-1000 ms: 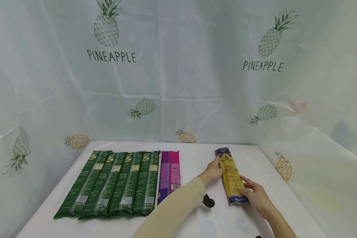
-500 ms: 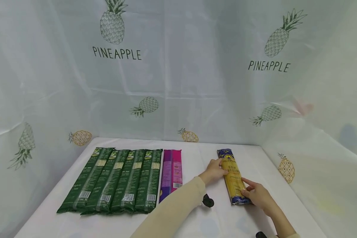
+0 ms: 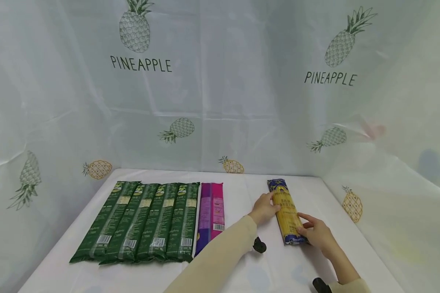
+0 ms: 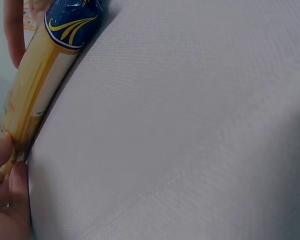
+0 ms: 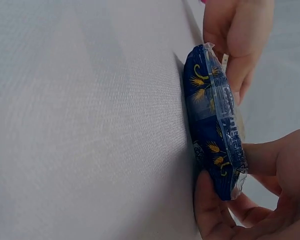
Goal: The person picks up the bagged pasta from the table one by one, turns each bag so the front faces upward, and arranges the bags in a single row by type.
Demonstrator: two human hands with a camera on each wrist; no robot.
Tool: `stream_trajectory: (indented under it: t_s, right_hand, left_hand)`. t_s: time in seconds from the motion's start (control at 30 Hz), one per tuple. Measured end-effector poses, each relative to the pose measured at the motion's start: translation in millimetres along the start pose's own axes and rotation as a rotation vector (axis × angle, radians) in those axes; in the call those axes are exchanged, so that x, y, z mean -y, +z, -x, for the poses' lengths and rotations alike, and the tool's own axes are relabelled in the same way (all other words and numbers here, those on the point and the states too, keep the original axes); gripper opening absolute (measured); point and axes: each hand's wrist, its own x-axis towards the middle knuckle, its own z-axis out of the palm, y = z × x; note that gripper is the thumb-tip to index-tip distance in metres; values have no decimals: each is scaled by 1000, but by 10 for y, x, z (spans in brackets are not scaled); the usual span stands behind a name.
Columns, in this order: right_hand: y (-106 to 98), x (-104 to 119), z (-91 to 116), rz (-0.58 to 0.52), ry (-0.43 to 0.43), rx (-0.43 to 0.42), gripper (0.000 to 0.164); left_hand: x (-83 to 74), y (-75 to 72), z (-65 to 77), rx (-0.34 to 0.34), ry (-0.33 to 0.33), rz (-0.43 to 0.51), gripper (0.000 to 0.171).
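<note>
A yellow pasta packet (image 3: 287,211) with dark blue ends lies flat on the white cloth, slightly slanted. My left hand (image 3: 265,208) pinches its left edge near the far end. At the near right corner, my right hand (image 3: 317,234) holds it between thumb and fingers. The left wrist view shows the left thumb and fingers (image 4: 20,185) around the packet's side, low against the cloth. In the right wrist view, the packet's blue end (image 5: 210,120) faces me, with a right fingertip tucked under its edge.
To the left, several green packets (image 3: 154,224) lie side by side in a row. A pink and purple packet (image 3: 212,207) sits beside them, partly behind my left sleeve (image 3: 220,252). A pineapple-print curtain (image 3: 238,93) rises behind the table and along its sides.
The yellow packet has slid slightly toward the back of the table, with both hands still on it. The green and pink packets stay in place.
</note>
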Motion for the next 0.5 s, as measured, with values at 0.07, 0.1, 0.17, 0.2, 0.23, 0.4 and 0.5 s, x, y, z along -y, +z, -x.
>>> stream_trajectory:
  t_s: [0.07,0.1,0.17,0.2,0.23,0.4,0.5]
  right_hand:
    - [0,4,-17,5,-2,-5,62]
    - [-1,9,-21,4,-3,-7,62]
    - [0,14,-27,6,0,-16,61]
    - [0,15,-30,6,-1,-19,61]
    - [0,14,-32,5,-2,-20,61]
    - [2,6,-39,7,3,-26,59]
    - [9,-1,-48,12,7,-25,59]
  left_hand:
    - [-25,-10,15,4,-1,-6,63]
    - [-32,-14,20,10,-2,-13,63]
    - [-44,-20,31,19,1,-23,63]
    - [-48,-22,37,19,1,-33,63]
    - [-52,-26,46,19,3,-40,63]
    - [-60,-56,70,33,17,-94,65]
    - [-55,-74,60,51,26,-107,67]
